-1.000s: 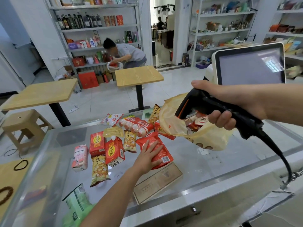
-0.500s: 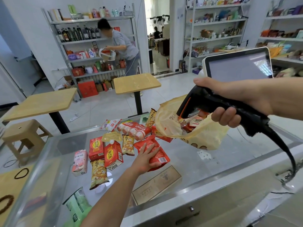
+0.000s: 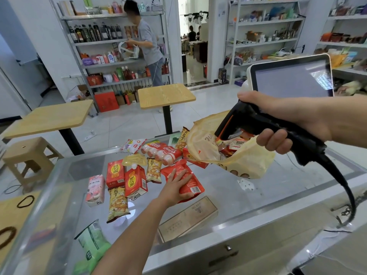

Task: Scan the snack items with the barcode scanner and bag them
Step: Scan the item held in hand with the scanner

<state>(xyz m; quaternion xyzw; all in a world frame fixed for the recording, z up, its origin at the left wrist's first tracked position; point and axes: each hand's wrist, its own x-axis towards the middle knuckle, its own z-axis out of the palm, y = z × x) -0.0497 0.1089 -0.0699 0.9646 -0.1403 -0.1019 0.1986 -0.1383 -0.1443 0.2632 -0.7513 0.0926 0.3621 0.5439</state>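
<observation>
My left hand (image 3: 178,184) lies on a red snack pouch (image 3: 195,188) on the glass counter (image 3: 228,187), fingers along its top and thumb tucked round its near edge. My right hand (image 3: 278,124) grips a black corded barcode scanner (image 3: 248,120), its head pointing down over the open mouth of a tan plastic bag (image 3: 252,165) that holds several red packets. More snacks lie left of the pouch: red juice cartons (image 3: 135,183), yellow crouton packets (image 3: 117,203), a sausage pack (image 3: 162,152), a pink carton (image 3: 95,190) and a green pack (image 3: 93,243).
A white touchscreen terminal (image 3: 292,76) stands behind my right arm. A flat carton (image 3: 188,217) shows under the glass. Beyond the counter are two wooden tables (image 3: 166,95), a stool (image 3: 27,155) and stocked shelves, where a person (image 3: 149,46) stands.
My left hand's fingers have closed together on the red pouch, and its thumb has hooked the near edge. The scanner stays over the bag. The person at the shelves has stood up.
</observation>
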